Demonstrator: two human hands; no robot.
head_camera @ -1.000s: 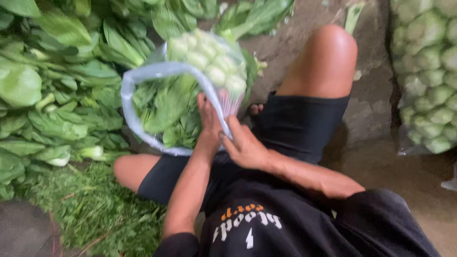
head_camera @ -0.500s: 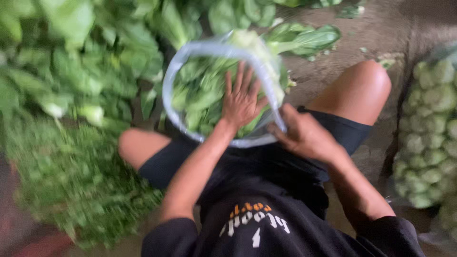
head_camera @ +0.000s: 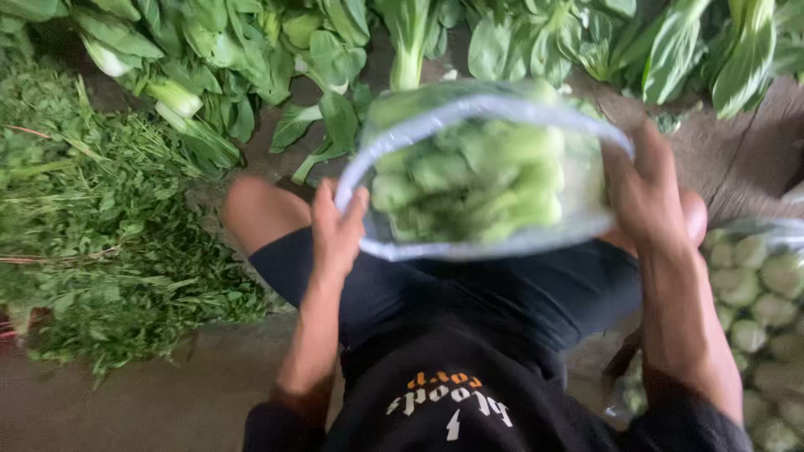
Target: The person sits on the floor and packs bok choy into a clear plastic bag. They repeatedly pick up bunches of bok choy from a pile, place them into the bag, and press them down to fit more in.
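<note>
Two hands hold one clear plastic bag (head_camera: 481, 180) full of pale green bok choy. It sits over the person's lap, at about twelve o'clock from the black shirt (head_camera: 452, 402).

At nine o'clock from the bag is the left hand (head_camera: 335, 234). Its fingers (head_camera: 322, 209) are curled a little, and the thumb pinches the bag's rim, so this hand has hold of the edge. At three o'clock from the bag is the right hand (head_camera: 649, 197). Its fingers lie mostly flat and spread along the side of the bag, pressing on it. The picture is blurry, so I cannot tell if that hand grips the rim or only props it.

The bag's mouth faces the person and looks wide open, with stems packed close inside.

To do this step well, I think both hands should keep the rim tight and level, so no stems slide out onto the black shorts (head_camera: 469, 293). The plastic looks thin and slippery, so a firm pinch on both sides would help. The load looks heavy, so resting it on the knees would be safer.

At ten o'clock lies a heap of small leafy herbs (head_camera: 109, 243) on the ground. At twelve o'clock loose bok choy (head_camera: 251, 59) is piled up. At four o'clock sits another packed bag (head_camera: 758, 293).
</note>
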